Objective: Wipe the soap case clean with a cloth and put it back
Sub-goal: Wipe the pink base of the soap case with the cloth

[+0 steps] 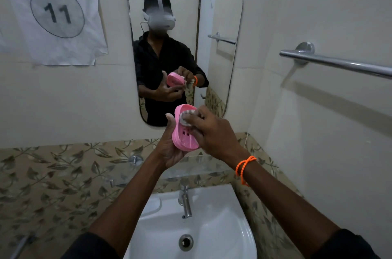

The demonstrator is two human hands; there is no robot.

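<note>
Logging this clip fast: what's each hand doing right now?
Left hand: holds the pink soap case from below.
Right hand: grips a pale cloth, pressing it into the case.

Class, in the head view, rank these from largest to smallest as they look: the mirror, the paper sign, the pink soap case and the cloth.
1. Mirror
2. Paper sign, fairly close to the mirror in area
3. Soap case, nearer the camera, yet far smaller
4. Cloth, mostly covered by the right hand
</note>
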